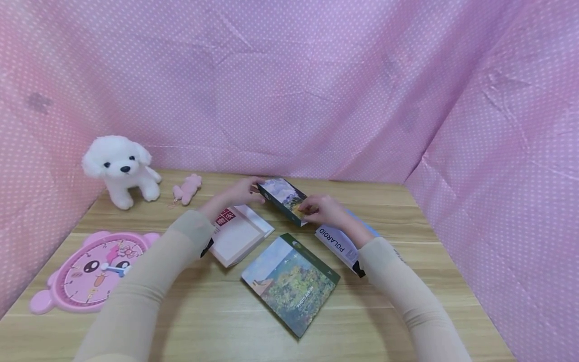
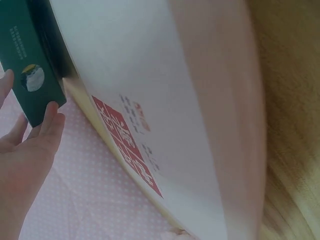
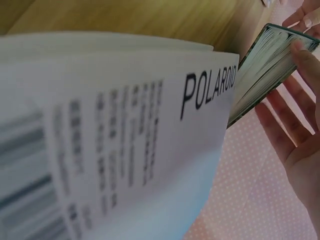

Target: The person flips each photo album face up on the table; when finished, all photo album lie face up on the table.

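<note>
Both hands hold a thick photo album (image 1: pixel 281 193) with a painted cover and dark green spine, tilted over the back middle of the table. My left hand (image 1: pixel 242 192) grips its far left corner; in the left wrist view its fingers (image 2: pixel 50 117) lie against the green spine end. With thumb and fingers my right hand (image 1: pixel 325 210) pinches the right side. Page edges show beside that thumb in the right wrist view. A second album (image 1: pixel 291 284), marked PHOTO ALBUM, lies flat in front. Under the left forearm is a white box (image 1: pixel 239 236) with a red label.
A POLAROID box (image 1: pixel 336 244) lies under the right forearm. At left are a pink bear-shaped clock (image 1: pixel 83 281), partly behind the left sleeve, a white plush dog (image 1: pixel 119 168) and a small pink plush (image 1: pixel 187 189). Pink dotted cloth (image 1: pixel 289 90) walls the table's back and sides.
</note>
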Tool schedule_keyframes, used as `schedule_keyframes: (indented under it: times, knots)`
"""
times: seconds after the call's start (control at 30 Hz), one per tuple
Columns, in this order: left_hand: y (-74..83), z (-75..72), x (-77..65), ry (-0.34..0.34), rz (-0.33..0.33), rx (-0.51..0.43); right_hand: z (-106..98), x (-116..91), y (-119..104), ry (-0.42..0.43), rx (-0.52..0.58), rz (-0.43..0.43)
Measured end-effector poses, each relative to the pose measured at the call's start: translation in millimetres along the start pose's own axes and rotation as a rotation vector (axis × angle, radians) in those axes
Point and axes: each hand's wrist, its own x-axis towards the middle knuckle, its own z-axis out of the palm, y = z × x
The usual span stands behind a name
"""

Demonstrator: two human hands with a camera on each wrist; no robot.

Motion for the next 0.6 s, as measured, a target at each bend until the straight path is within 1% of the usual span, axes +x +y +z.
schedule_keyframes:
  times: [0.17,0.3,0.43,0.53,0.6]
  knots:
    - [-2.0,0.7,-0.1,-0.026,0.006,0.028,4.2,3.0,0.7,-0.014,-0.045,0.028]
    - [-4.5,1.9,0.9,-0.059,0.010,0.059,5.9,5.8,1.3,-0.052,-0.079,0.075]
    - [-8.5,4.7,2.3,-0.082,0.034,0.119,8.5,8.4,3.0,-0.099,-0.133,0.124]
    - [-11.7,6.2,3.2,-0.083,0.047,0.155,10.8,10.2,4.8,-0.126,-0.157,0.130]
    - [-13.3,6.5,3.8,-0.081,0.050,0.162,11.8,11.4,6.1,-0.136,-0.155,0.123]
